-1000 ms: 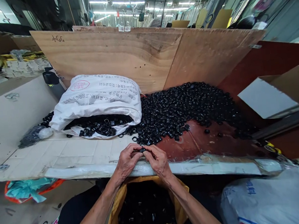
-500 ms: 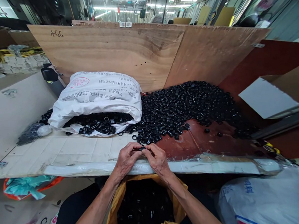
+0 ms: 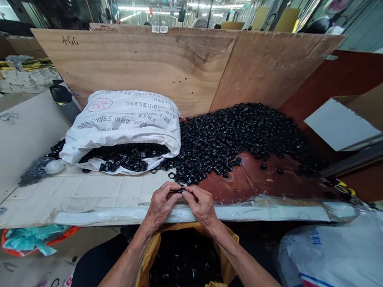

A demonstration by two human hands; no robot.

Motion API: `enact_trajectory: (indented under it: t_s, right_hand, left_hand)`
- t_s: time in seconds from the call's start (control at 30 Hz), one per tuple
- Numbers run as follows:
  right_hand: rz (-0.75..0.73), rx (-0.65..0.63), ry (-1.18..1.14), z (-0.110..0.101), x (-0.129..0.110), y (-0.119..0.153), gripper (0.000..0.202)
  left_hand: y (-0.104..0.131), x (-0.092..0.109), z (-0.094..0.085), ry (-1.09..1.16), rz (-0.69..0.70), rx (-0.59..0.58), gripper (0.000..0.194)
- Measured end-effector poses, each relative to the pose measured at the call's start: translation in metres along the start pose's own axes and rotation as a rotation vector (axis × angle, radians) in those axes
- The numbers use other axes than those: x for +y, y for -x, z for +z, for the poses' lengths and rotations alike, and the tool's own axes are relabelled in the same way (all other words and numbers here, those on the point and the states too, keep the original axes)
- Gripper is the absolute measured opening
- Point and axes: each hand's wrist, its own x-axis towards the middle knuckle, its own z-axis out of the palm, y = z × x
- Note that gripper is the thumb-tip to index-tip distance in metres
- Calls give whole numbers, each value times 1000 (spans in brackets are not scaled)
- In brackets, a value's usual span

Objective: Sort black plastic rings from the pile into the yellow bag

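Observation:
A small black part point(image 3: 181, 190) is pinched between the fingertips of both hands, above the table's front edge; its exact kind is too small to make out. My left hand point(image 3: 161, 204) closes on it from the left and my right hand point(image 3: 200, 204) from the right. Just beyond my fingers spreads a large pile of small black ring-like parts point(image 3: 237, 130). Below my forearms stands an open yellow sack point(image 3: 145, 263), with many black parts inside.
A white woven sack point(image 3: 125, 113) lies on the table, black parts spilling from its mouth. Wooden boards point(image 3: 137, 63) wall the back. At right are a cardboard box point(image 3: 340, 121) and a full white bag point(image 3: 345, 250); a tied plastic bag point(image 3: 36, 169) lies left.
Both hands stay in the same place, still pinching the small black part. The whole view has shifted very slightly.

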Motion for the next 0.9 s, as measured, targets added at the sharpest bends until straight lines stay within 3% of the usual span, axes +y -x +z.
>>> enact_trajectory:
  t_s: [0.1, 0.2, 0.37, 0.5, 0.63, 0.77, 0.83, 0.9]
  right_hand:
    - [18, 30, 59, 0, 1, 2, 43]
    - [15, 6, 3, -2, 0, 3, 29]
    - [4, 3, -49, -6, -6, 1, 22]
    - [15, -21, -131, -8, -13, 6, 18]
    - [308, -80, -237, -6, -32, 34, 19]
    - [665, -115, -415, -8, -51, 58, 25]
    - [717, -223, -369, -15, -48, 55, 24]
    - [624, -238, -169, -25, -37, 41, 24]
  left_hand:
    - [0, 0, -1, -3, -13, 13, 15]
    - [1, 0, -1, -6, -16, 25, 14]
    - [-2, 3, -2, 76, -42, 36, 14]
    - [5, 15, -3, 172, -109, -34, 12]
    - [36, 20, 2, 71, -108, -48, 10]
    - [66, 24, 1, -126, 114, -63, 23]
    - [66, 31, -4, -166, 137, -186, 24]
    - [55, 36, -8, -210, 33, -276, 14]
